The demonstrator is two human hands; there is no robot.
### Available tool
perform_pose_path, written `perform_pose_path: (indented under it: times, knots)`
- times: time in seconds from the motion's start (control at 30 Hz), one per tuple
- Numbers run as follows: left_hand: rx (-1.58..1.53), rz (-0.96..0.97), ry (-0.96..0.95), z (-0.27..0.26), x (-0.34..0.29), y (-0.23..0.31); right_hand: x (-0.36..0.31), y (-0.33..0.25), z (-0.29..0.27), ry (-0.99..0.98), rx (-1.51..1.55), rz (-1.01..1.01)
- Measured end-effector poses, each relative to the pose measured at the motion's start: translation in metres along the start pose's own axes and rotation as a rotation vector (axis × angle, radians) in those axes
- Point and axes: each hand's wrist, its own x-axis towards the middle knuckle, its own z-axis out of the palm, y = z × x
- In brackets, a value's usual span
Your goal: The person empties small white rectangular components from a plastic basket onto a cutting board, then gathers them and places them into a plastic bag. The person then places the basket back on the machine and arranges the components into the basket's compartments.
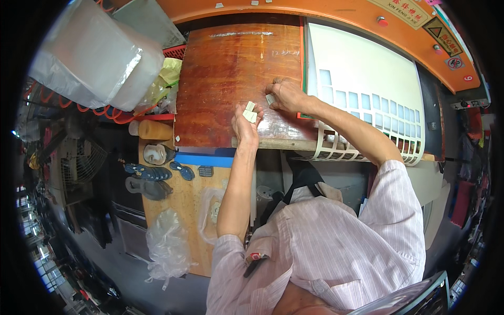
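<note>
Fingers of the left hand point(244, 122) pinch small pale squares point(250, 112) over a glossy reddish board point(226, 79); the right hand point(286, 94) presses another piece point(270, 99), fingertips hidden.

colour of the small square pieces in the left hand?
Pale cream-white small square pieces, pinched in the left hand; the head view, the only one, shows them.
</note>
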Motion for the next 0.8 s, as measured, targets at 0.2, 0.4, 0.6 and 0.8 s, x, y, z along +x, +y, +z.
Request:
perform_pose_path:
  times: [0.2,0.4,0.6,0.8]
  knots:
    - [0.008,0.035,0.041,0.002,-0.003,-0.002,0.007,0.0,0.01,0.021,0.114,0.08]
    - [-0.03,-0.007,0.028,0.004,0.002,-0.006,0.009,-0.013,-0.018,-0.029,0.466,0.28]
    - [-0.245,-0.137,-0.119,0.018,0.011,-0.009,0.005,-0.058,-0.029,0.001,0.389,-0.031]
    - [-0.373,-0.15,-0.105,0.006,0.009,0.005,0.005,-0.028,-0.038,0.096,0.342,0.091]
